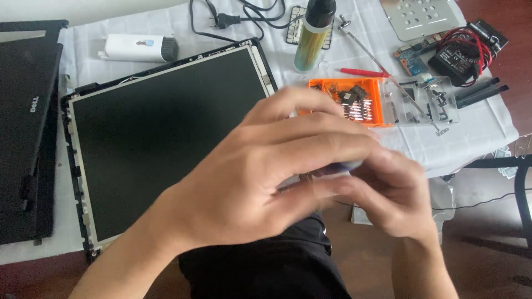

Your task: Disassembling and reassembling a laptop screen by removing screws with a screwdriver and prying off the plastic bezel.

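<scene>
left hand (260, 166) and right hand (393, 194) meet near the middle, fingers curled together around a small blurred pale thing (341, 166); what it is i cannot tell. left of them lies a flat dark matte panel (149, 133) on white cloth (476, 133). far right, an orange plastic case (354, 102) of metal bits.

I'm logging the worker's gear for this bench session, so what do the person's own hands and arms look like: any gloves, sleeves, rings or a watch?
Both the left hand and the right hand are bare: no gloves, and no rings show on the visible fingers. Both forearms are uncovered as far as the frame shows, with no sleeve, watch or band at either wrist. The fingers are motion-blurred, so small details are uncertain.
</scene>
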